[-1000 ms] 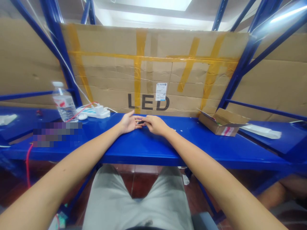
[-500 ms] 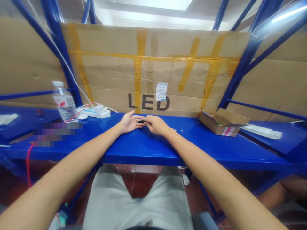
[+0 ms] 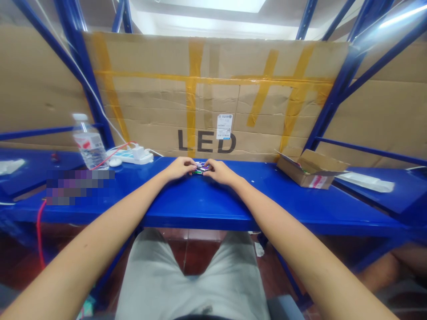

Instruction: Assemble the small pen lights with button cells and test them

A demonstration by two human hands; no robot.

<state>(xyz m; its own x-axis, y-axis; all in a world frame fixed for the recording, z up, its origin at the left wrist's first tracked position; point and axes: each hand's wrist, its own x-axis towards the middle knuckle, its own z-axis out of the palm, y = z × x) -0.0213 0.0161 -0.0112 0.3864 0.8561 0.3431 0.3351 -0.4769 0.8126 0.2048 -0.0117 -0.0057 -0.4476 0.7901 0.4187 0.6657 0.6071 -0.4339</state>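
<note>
At the middle of the blue table [image 3: 196, 200], a small bunch of slim, short coloured rods [image 3: 201, 168] lies between my two hands. Purple, white, black and green show on them; they are too small to name more exactly. My left hand [image 3: 180, 168] curls over their left end, thumb and fingers closed on it. From the other side, my right hand [image 3: 220, 172] pinches the right end with bent fingers. Part of the bunch is hidden behind my fingertips.
An open cardboard box [image 3: 310, 171] stands at the right, beside a white packet [image 3: 367, 181]. To the left are a water bottle [image 3: 89, 144], a white power strip [image 3: 130, 154] and a red cable [image 3: 40, 231]. A large cardboard sheet [image 3: 153, 106] closes off the back.
My left hand has turned from palm up and open to curled over the rods. My right hand has shifted slightly right, and the rods now lie between both hands.
</note>
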